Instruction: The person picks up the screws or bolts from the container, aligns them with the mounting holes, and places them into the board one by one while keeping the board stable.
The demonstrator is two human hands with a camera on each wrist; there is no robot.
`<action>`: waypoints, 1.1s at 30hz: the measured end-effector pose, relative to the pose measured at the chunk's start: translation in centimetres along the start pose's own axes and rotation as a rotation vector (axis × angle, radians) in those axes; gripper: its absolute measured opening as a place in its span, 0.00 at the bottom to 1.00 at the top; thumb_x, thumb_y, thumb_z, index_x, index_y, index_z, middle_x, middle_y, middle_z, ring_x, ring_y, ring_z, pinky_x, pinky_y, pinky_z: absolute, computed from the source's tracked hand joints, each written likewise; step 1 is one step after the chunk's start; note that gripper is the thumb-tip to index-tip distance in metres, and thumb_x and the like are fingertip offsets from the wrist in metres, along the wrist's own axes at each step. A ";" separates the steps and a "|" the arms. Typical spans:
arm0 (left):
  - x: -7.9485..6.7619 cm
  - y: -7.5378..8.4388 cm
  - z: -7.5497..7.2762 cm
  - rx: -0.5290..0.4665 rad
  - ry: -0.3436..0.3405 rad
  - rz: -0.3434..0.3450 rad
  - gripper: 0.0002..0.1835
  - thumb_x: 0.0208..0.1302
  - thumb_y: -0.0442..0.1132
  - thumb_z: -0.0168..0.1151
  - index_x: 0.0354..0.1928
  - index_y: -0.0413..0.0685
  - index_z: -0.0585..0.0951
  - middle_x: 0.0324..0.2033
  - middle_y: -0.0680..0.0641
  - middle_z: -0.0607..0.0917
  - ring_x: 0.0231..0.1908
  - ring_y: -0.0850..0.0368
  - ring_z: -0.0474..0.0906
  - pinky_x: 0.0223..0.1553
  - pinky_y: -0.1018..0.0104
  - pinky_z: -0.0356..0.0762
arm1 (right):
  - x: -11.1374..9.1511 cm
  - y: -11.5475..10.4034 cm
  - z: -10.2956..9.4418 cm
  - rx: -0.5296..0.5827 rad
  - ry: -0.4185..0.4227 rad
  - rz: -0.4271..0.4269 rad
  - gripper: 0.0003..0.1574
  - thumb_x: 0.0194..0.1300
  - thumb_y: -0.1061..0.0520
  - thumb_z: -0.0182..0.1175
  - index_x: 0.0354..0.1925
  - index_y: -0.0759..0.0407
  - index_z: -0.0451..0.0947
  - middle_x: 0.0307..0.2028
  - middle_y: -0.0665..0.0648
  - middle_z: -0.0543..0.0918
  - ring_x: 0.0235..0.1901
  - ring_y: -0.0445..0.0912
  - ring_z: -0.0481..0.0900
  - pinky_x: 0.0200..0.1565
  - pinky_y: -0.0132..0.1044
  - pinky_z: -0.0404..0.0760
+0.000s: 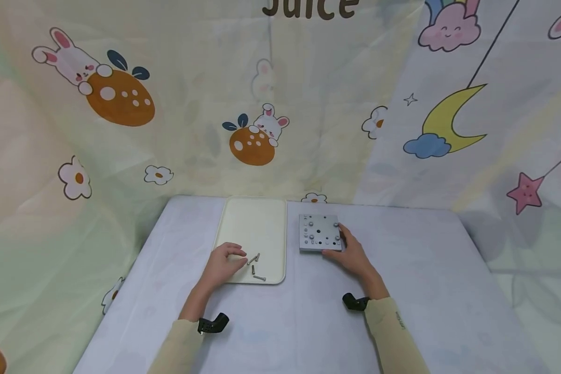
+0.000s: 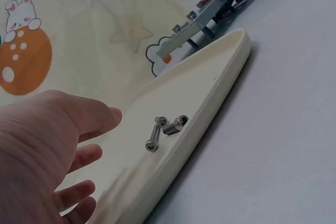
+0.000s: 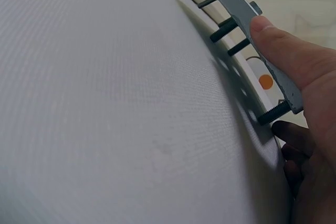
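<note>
Over the near part of a cream tray (image 1: pixel 254 223), my left hand (image 1: pixel 224 266) hovers beside several socket-head screws (image 1: pixel 259 278), its fingers loosely bent. Nothing lies between the thumb and fingers in the left wrist view, where the screws (image 2: pixel 153 142) show just past the thumb. My right hand (image 1: pixel 352 254) grips a grey metal plate (image 1: pixel 320 232) by its right side, with the thumb along the near edge. Small holes dot the plate, and several screws stand in it. In the right wrist view, threaded screw ends (image 3: pixel 274 114) stick out below the plate, which is tilted.
A white cloth (image 1: pixel 308 317) covers the table. Behind it hangs a printed curtain (image 1: pixel 191 119) with rabbits, flowers and a moon. Each wrist wears a black camera mount (image 1: pixel 213 323). The tray has a raised rim and stands left of the plate.
</note>
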State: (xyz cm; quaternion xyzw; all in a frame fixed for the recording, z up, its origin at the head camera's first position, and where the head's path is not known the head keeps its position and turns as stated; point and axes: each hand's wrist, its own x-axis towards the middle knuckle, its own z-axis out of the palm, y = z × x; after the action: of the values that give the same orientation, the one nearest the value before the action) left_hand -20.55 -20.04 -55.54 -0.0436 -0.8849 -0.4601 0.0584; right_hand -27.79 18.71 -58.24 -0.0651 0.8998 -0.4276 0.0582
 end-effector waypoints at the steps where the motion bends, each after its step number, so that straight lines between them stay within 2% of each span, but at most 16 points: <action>1: -0.2 -0.2 0.1 -0.001 0.006 -0.002 0.05 0.54 0.37 0.73 0.34 0.47 0.88 0.46 0.46 0.82 0.53 0.45 0.75 0.54 0.46 0.71 | 0.0 0.0 0.0 0.000 0.001 0.001 0.75 0.46 0.27 0.70 0.77 0.51 0.41 0.72 0.65 0.55 0.71 0.59 0.51 0.68 0.55 0.50; 6: -0.8 -0.7 0.6 0.009 0.016 0.005 0.05 0.53 0.38 0.74 0.33 0.48 0.88 0.47 0.46 0.82 0.54 0.43 0.74 0.55 0.47 0.69 | 0.0 -0.1 -0.1 0.005 0.005 0.003 0.75 0.45 0.27 0.70 0.77 0.51 0.41 0.72 0.65 0.55 0.71 0.59 0.51 0.68 0.56 0.51; 9: -0.8 -1.0 0.9 0.048 0.032 0.021 0.06 0.51 0.39 0.75 0.32 0.49 0.88 0.46 0.46 0.82 0.53 0.43 0.74 0.56 0.47 0.68 | 0.0 -0.2 -0.1 0.009 0.006 0.001 0.75 0.45 0.27 0.71 0.77 0.51 0.42 0.72 0.65 0.56 0.71 0.59 0.52 0.68 0.55 0.51; 16: -0.9 -1.6 1.5 0.258 0.090 0.104 0.08 0.48 0.44 0.76 0.31 0.53 0.89 0.46 0.47 0.84 0.51 0.44 0.75 0.54 0.49 0.70 | 0.1 -0.2 0.0 0.021 0.008 -0.007 0.75 0.45 0.28 0.71 0.77 0.51 0.42 0.72 0.65 0.55 0.71 0.59 0.51 0.68 0.55 0.50; 20: -1.3 -1.7 2.0 0.363 0.109 0.107 0.08 0.48 0.46 0.77 0.30 0.54 0.89 0.45 0.48 0.84 0.50 0.45 0.76 0.52 0.50 0.72 | -0.3 0.1 0.3 0.024 -0.003 0.019 0.75 0.44 0.28 0.72 0.77 0.52 0.42 0.72 0.65 0.55 0.71 0.59 0.51 0.68 0.55 0.49; 27: -1.3 -1.6 2.5 0.393 0.162 0.118 0.06 0.50 0.44 0.76 0.28 0.52 0.89 0.43 0.47 0.85 0.49 0.44 0.76 0.51 0.50 0.73 | -0.4 0.1 0.4 0.026 0.014 0.001 0.74 0.45 0.30 0.72 0.77 0.51 0.43 0.72 0.64 0.57 0.71 0.57 0.51 0.69 0.53 0.49; 33: -0.8 -1.3 2.2 0.303 0.175 0.104 0.04 0.53 0.41 0.74 0.29 0.50 0.88 0.42 0.48 0.84 0.48 0.45 0.77 0.50 0.51 0.73 | -0.3 -0.1 0.0 0.023 0.019 -0.009 0.75 0.45 0.29 0.72 0.77 0.53 0.42 0.72 0.64 0.56 0.71 0.58 0.51 0.69 0.54 0.50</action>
State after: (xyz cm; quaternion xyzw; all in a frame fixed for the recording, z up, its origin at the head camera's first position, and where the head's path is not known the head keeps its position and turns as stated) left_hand -20.08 -19.02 -57.94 -0.0400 -0.9321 -0.3200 0.1647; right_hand -27.47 18.66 -58.17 -0.0646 0.8951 -0.4386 0.0484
